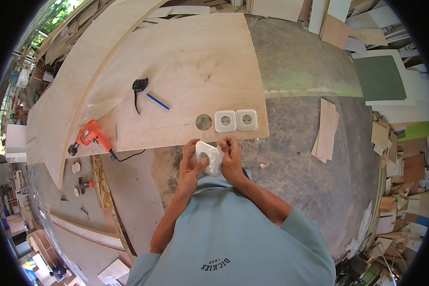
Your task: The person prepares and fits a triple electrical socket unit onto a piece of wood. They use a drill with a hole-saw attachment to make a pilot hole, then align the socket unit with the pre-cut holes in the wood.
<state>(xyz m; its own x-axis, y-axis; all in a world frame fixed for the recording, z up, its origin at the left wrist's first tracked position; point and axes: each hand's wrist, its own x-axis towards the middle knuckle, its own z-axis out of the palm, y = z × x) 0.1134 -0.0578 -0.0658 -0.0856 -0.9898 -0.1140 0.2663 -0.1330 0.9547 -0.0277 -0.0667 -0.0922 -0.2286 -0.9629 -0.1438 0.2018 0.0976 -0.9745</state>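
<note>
Clock: read from the two hands, with 12 o'clock toward the top of the view.
Panel edges: the plywood panel (186,57) has its near edge just beyond the hands; its right edge runs upward at about 1 o'clock.
Room: widest at 3 o'clock, over a stained grey surface (291,190) carrying plywood strips (325,129) between 2 and 3 o'clock and, nearer, a small wood chip (262,165).
Socket in hand: a white square with rounded corners and a round centre, inside a clear plastic wrapper (216,163); this white socket (206,147) is just below the panel's near edge, tilted, between both hands.
Fitted sockets: two white plastic sockets (225,121), side by side on the panel between 1 and 2 o'clock.
Hole: a round cutout (204,122) at 12 o'clock, just left of the sockets.
Tools: black tape measure (139,85) and slim blue pen (158,101) at 10 to 11 o'clock; orange drill (94,135) between 9 and 10, its black cord trailing over the near edge.
Left hand (189,162): fingers curled round the socket's left side, thumb pressed across its face, firmly closed.
Right hand (230,159): fingers bunched in a tight pinch on the wrapper's right side.
Arms: both elbows bent, forearms converging toward 12 o'clock.
</note>
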